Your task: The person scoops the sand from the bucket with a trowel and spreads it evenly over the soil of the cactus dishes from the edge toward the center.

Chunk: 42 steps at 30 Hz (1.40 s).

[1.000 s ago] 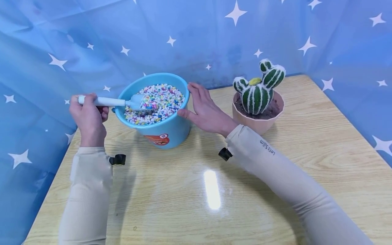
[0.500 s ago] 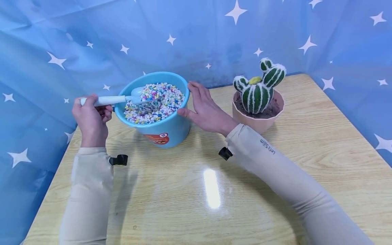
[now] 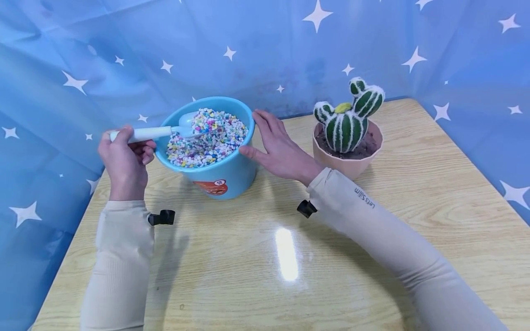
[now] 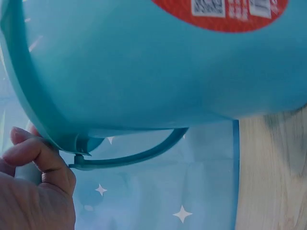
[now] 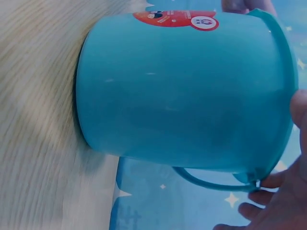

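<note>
My left hand (image 3: 124, 158) grips the white handle of a pale blue scoop (image 3: 152, 133) at the left of the head view. The scoop's bowl carries a heap of small multicoloured pellets, over a blue bucket (image 3: 232, 177) holding many more pellets (image 3: 190, 151). At the bucket's right side rests my right hand (image 3: 281, 151), thumb and fingers spread against the rim without curling round it. The left wrist view shows the left hand (image 4: 38, 187) beside the rim and the bucket's handle (image 4: 139, 157). In the right wrist view, fingertips (image 5: 259, 197) lie near the handle joint.
A toy cactus (image 3: 344, 131) stands in a pink pot (image 3: 352, 168) to the right of the bucket. Everything stands on a wooden table (image 3: 232, 276), which has a blue starry cloth (image 3: 265, 50) behind it and along both sides.
The left hand has moved slightly right and raised the scoop, which has come up out of the pellets with a heap on it. The right hand has stayed at the rim.
</note>
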Available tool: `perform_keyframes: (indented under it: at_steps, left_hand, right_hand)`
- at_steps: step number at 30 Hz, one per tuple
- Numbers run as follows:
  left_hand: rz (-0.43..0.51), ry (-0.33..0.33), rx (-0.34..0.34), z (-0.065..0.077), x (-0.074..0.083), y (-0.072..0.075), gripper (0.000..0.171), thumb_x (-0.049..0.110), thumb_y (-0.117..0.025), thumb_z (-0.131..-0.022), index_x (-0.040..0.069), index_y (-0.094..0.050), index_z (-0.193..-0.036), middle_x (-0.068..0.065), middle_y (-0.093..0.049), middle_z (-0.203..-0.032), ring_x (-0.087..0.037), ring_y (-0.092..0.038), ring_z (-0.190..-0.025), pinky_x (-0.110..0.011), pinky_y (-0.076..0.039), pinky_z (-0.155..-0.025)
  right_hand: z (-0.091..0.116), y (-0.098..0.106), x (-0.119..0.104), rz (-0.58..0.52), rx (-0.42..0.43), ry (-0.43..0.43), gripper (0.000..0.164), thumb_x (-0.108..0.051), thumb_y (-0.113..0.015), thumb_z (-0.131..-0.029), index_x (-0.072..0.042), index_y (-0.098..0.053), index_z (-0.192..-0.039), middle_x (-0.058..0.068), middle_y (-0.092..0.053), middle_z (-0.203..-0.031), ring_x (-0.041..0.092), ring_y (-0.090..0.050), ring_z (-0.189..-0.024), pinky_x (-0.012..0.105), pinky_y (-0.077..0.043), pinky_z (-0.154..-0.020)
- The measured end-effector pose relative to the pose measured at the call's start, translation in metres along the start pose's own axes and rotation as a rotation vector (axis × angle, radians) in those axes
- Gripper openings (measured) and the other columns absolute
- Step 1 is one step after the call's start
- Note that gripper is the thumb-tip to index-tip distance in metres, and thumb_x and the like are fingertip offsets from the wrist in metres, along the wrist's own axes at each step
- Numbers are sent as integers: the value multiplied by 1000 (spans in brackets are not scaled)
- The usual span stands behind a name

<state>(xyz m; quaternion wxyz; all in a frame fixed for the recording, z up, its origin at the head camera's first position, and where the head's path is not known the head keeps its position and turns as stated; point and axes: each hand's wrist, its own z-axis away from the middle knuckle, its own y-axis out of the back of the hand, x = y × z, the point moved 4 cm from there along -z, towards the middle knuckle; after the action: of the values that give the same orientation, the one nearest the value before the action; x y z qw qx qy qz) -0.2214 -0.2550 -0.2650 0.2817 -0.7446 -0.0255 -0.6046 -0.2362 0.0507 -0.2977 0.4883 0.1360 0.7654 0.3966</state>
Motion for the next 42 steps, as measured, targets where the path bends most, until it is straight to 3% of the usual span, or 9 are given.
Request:
perform_keyframes:
  at_steps: [6,17,34,42]
  left_hand:
    - [53,-10,-21,4,2,-5,15,12,-47,-104,1,-37,-104,-19,-63,-67,-18,-56,-43,-22,-44,-38]
    - [11,-55,-44,11,4,-17,15,11,-49,-103,-1,-41,-107,-18,-63,-70,-18,-57,-44,-23,-48,-41]
    - [-11,-66,-90,21,6,-43,14,11,-50,-102,0,-41,-103,-17,-62,-67,-17,-55,-42,-23,-46,-39]
    - [34,-31,-138,30,8,-68,12,8,-49,-102,-1,-40,-103,-17,-63,-65,-18,-55,-41,-24,-46,-37]
  right_hand:
    - [1,0,1,-27,-11,-5,90,-65,-44,-95,-15,-2,-158,1,1,-163,15,5,-147,49,-16,-116]
    - [8,6,1,-41,15,12,85,-62,-44,-97,-14,-9,-158,0,0,-163,14,6,-147,50,-14,-116]
    - [69,43,8,50,88,51,79,-50,-49,-101,-7,-14,-156,3,-6,-162,17,-2,-147,49,-17,-115]
    - [93,61,19,46,131,23,75,-45,-50,-102,-6,-14,-156,8,-8,-161,24,-6,-147,53,-20,-113]
